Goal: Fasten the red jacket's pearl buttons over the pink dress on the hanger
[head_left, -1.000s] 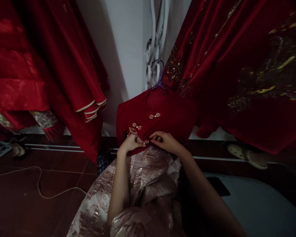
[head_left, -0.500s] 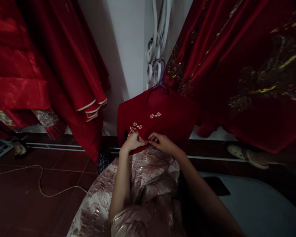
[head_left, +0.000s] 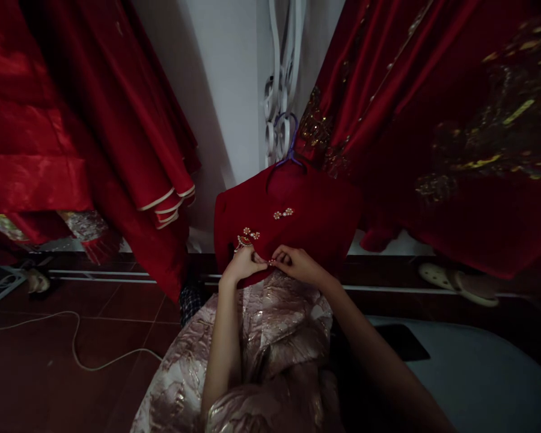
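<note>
A red garment (head_left: 322, 210) hangs from a purple hanger (head_left: 291, 153) in front of me. Jewelled ornaments sit on its front: a paired floral clasp (head_left: 283, 213) near the neck and a similar clasp (head_left: 251, 234) lower left. A beaded brooch-like piece (head_left: 242, 242) lies just above my left hand. My left hand (head_left: 242, 264) and my right hand (head_left: 296, 264) meet low on the garment. Between their pinched fingertips shows a small jewelled clasp (head_left: 272, 263). Shiny pink brocade fabric (head_left: 288, 307) spreads beneath my wrists.
Red costumes (head_left: 135, 120) hang on the left, and a sequinned red garment (head_left: 388, 180) hangs on the right. A white metal stand (head_left: 282, 90) rises behind the hanger. A cord (head_left: 76, 337) crosses the tiled floor. A dark flat object (head_left: 401, 341) rests on a pale surface (head_left: 469, 373).
The view has shifted slightly. Both hands stay at the same spot on the garment, with the small clasp at their fingertips showing a little more; the right fingers have curled slightly.
</note>
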A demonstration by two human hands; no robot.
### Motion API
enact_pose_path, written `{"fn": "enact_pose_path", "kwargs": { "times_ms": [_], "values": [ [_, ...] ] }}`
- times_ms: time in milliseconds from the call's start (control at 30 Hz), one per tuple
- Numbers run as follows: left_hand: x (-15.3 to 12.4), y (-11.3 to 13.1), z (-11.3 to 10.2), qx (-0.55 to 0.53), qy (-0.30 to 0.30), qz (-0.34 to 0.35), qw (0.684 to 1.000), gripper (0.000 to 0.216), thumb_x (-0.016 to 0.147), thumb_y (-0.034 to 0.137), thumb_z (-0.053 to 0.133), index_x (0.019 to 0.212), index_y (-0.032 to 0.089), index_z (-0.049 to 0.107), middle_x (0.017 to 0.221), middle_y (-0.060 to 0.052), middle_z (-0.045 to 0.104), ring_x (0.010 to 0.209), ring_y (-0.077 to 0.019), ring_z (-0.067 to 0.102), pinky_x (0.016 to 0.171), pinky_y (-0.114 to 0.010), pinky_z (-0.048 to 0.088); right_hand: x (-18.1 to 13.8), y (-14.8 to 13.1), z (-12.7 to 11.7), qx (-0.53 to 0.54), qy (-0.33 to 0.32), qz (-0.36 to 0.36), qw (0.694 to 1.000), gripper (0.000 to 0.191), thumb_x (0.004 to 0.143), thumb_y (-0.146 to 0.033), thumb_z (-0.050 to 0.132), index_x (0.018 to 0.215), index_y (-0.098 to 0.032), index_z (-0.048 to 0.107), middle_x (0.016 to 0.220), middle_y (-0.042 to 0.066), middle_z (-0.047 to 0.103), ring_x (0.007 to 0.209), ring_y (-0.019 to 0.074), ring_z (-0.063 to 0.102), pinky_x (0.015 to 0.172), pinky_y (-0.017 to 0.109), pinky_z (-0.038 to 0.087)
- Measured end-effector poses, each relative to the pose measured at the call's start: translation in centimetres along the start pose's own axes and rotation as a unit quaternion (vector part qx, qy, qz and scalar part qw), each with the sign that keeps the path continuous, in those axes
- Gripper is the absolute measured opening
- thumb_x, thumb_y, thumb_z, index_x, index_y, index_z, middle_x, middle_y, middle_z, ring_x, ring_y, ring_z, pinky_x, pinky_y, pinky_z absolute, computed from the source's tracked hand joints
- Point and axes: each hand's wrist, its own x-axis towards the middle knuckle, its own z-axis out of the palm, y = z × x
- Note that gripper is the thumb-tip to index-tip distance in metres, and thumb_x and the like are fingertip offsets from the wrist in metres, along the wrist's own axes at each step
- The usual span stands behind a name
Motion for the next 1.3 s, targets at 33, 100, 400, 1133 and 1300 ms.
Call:
{"fn": "enact_pose_path", "kwargs": {
  "times_ms": [33, 100, 400, 1133, 1300],
  "values": [
    [-0.1, 0.1, 0.0, -0.015, 0.008, -0.009, 1.000, 0.021, 0.062, 0.026, 0.068, 0.072, 0.011, 0.056, 0.064, 0.001, 0.059, 0.059, -0.0085, 0.052, 0.056, -0.020, 0.042, 0.0, 0.0, 0.0, -0.001, 0.005, 0.003, 1.000, 0.015, 0.075, -0.026, 0.056, 0.089, -0.019, 0.058, 0.078, 0.002, 0.066, 0.066, 0.0115, 0.059, 0.062, 0.023, 0.046],
    [-0.2, 0.3, -0.1, -0.064, 0.029, -0.033, 0.997, 0.031, 0.060, 0.030, 0.073, 0.077, 0.012, 0.055, 0.063, 0.001, 0.058, 0.057, -0.0081, 0.052, 0.055, -0.020, 0.043, 0.0, 0.1, -0.1, -0.002, 0.010, 0.010, 1.000, 0.015, 0.073, -0.024, 0.056, 0.087, -0.019, 0.058, 0.077, 0.002, 0.065, 0.063, 0.0111, 0.058, 0.060, 0.023, 0.046],
    [1.0, 1.1, -0.2, -0.400, 0.186, -0.091, 0.893, 0.031, 0.073, 0.036, 0.065, 0.091, 0.011, 0.064, 0.091, -0.009, 0.066, 0.075, -0.0118, 0.062, 0.080, -0.032, 0.051, -0.6, -0.6, -2.7, 0.061, -0.064, 0.038, 0.995, 0.014, 0.069, -0.027, 0.056, 0.078, -0.017, 0.055, 0.066, 0.001, 0.061, 0.060, 0.0108, 0.055, 0.055, 0.021, 0.043],
    [2.1, 4.3, 0.2, -0.348, 0.130, -0.043, 0.927, 0.043, 0.075, 0.048, 0.057, 0.098, 0.013, 0.066, 0.089, -0.010, 0.068, 0.072, -0.0094, 0.061, 0.067, -0.021, 0.048, -1.5, -1.7, -4.1, 0.061, -0.221, 0.032, 0.973, 0.013, 0.072, -0.027, 0.054, 0.080, -0.016, 0.053, 0.066, 0.001, 0.062, 0.057, 0.0104, 0.055, 0.051, 0.020, 0.041],
    [5.8, 9.1, -1.4, 0.036, 0.126, 0.093, 0.987, 0.027, 0.077, 0.038, 0.059, 0.089, 0.016, 0.066, 0.084, -0.007, 0.065, 0.076, -0.0137, 0.058, 0.073, -0.027, 0.047, -2.1, -1.5, -5.7, 0.056, -0.274, 0.035, 0.960, 0.014, 0.074, -0.028, 0.054, 0.080, -0.015, 0.056, 0.062, 0.000, 0.060, 0.056, 0.0099, 0.054, 0.052, 0.020, 0.039]
  ]
}}
